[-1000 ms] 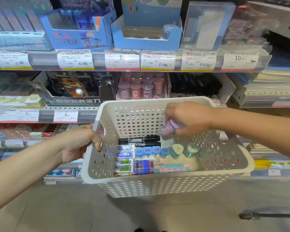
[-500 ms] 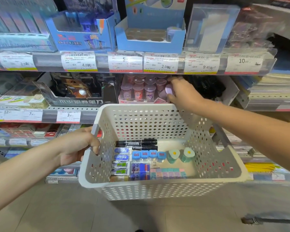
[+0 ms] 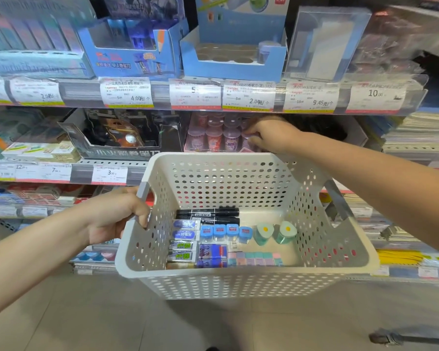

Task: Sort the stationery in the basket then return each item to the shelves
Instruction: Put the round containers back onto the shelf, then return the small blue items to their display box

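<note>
Right hand (image 3: 271, 135) is seating a small lilac sharpener (image 3: 249, 140), pinched in its fingers, into the pink display tray (image 3: 195, 146); left hand (image 3: 114, 216) is gripping the basket (image 3: 238, 279) handle, ideally keeping it level.

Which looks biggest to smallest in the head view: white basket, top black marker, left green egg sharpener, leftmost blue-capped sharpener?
1. white basket
2. top black marker
3. left green egg sharpener and leftmost blue-capped sharpener: they look near alike, so no ranking between them.
</note>
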